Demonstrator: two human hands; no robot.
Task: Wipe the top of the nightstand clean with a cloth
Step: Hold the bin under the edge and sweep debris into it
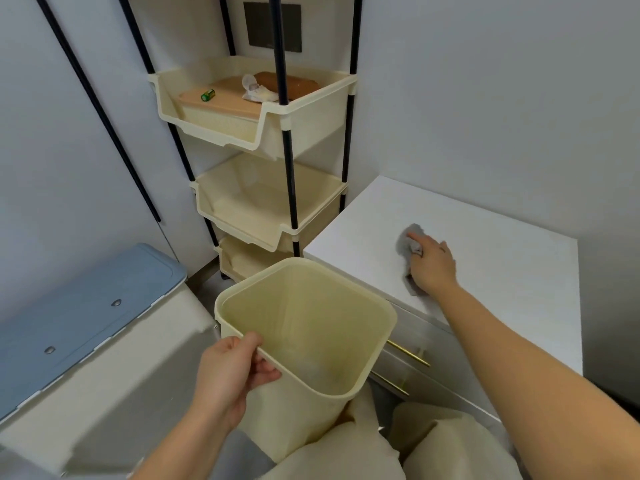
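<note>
A pale-walled corner holds a white nightstand [485, 258] set against the wall, with a cream three-tier storage rack [263, 140] just beside its left edge and a blue-lidded bin [79, 313] well apart on the left. The nightstand's top looks bare apart from a grey cloth [408, 242] lying toward its front-left part, near the front edge. The right hand [431, 263] lies on top of the cloth, palm down with fingers spread and pressing it flat against the surface rather than pinching it. The left hand [235, 372] is closed over the near rim of an empty cream wastebasket [304, 344], thumb inside and fingers outside, holding it tilted just beside the nightstand's front-left corner, with its mouth lying below the top. Judging by this, the wiping itself is under way, and the basket seems placed to catch whatever is swept off. The far and right parts of the top show no sign either way of having been covered. The next move likely calls for steady downward pressure while drawing the cloth toward the front-left corner, keeping the basket rim close under the edge so crumbs fall in.
</note>
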